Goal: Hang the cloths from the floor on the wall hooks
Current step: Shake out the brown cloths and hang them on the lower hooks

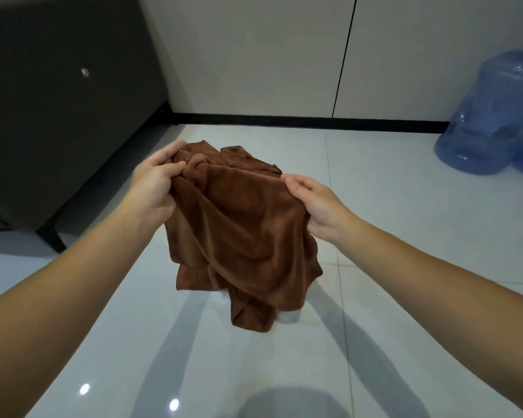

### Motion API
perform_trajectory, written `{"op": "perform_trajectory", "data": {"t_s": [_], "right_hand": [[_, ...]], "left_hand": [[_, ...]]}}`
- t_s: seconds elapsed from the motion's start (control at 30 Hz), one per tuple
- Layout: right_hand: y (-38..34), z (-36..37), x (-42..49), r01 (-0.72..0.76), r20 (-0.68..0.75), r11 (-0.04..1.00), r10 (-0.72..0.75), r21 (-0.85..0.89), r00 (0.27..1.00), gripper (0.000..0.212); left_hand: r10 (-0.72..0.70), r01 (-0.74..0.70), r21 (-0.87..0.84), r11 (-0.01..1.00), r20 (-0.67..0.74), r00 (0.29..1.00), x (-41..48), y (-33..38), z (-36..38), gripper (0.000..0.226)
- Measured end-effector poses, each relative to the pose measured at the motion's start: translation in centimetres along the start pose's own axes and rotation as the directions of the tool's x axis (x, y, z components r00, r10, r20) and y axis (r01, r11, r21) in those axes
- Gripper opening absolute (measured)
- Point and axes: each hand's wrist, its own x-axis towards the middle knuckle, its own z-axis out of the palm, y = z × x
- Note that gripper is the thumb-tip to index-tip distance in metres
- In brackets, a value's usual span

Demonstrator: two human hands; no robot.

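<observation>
Held above the floor near the dark cabinet, the soft, light brown cloth droops from the left hand and right hand, each grip pinching its upper edge, the likely best hold.

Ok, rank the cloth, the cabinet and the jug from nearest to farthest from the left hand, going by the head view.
1. cloth: gripped in the left hand itself.
2. cabinet: dark, standing just to that hand's left.
3. jug: blue, far off to the right by the wall.
</observation>
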Motion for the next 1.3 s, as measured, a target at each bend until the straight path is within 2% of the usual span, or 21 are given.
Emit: {"op": "perform_trajectory", "data": {"t_s": [0.1,0.17,0.23,0.4,0.57,0.67,0.73,0.93,1.07,1.13,1.23,1.3], "right_hand": [[-5.1,-0.6,0.6,-0.074,-0.023,0.997,0.074,0.001,0.997,0.016],[-8.9,-0.8,0.4,-0.155,-0.002,0.988,0.155,-0.027,0.988,0.021],[-13.2,-0.8,-0.5,-0.169,0.036,0.986,0.169,-0.014,0.985,0.027],[-27.6,-0.7,-5.0,-0.093,0.071,0.991,0.087,0.097,0.994,0.039],[-46.2,-2.4,-11.3,0.045,0.073,0.96,-0.068,0.277,0.995,0.054],[-57.8,-3.4,-16.0,0.075,0.069,0.944,-0.102,0.322,0.992,0.042],[-64.5,-4.0,-19.3,0.118,0.03,0.951,-0.132,0.287,0.991,0.032],[-78.3,-5.6,-29.3,0.205,0.01,0.967,-0.209,0.152,0.978,0.041],[-83.7,-4.6,-36.7,0.341,-0.127,0.934,-0.328,0.107,0.936,0.04],[-85.2,-4.2,-40.4,0.43,-0.244,0.901,-0.407,0.048,0.88,0.037],[-86.3,-3.3,-46.3,0.547,-0.457,0.833,-0.517,-0.076,0.724,0.034],[-86.6,-2.6,-50.5,0.558,-0.537,0.812,-0.552,-0.172,0.638,0.036]], "left_hand": [[-0.015,0.016,0.051,0.999,-0.013,1.0,1.4,3.0,1.8,0.043],[-0.029,0.031,0.087,0.996,-0.022,0.999,1.4,5.7,3.8,0.043],[-0.042,0.042,0.092,0.995,0.004,0.999,0.8,9.2,6.4,0.044],[-0.085,0.079,0.118,0.99,0.047,0.995,-1.4,20.9,14.4,0.044],[-0.065,0.039,0.145,0.989,0.181,0.981,-5.7,36.2,26.4,0.046],[-0.056,0.012,0.163,0.986,0.264,0.963,-9.7,45.3,34.3,0.046],[-0.037,-0.022,0.165,0.986,0.345,0.938,-11.8,50.1,38.7,0.047],[0.02,-0.122,0.148,0.981,0.555,0.831,-17.2,60.4,48.4,0.045],[0.014,-0.152,0.134,0.979,0.701,0.713,-21.2,65.2,52.4,0.044],[0.015,-0.16,0.114,0.98,0.767,0.641,-23.4,66.9,54.1,0.044],[0.011,-0.179,0.1,0.979,0.846,0.532,-27.0,68.6,56.4,0.041],[-0.008,-0.207,0.108,0.972,0.902,0.433,-29.3,69.3,57.7,0.04]]}}
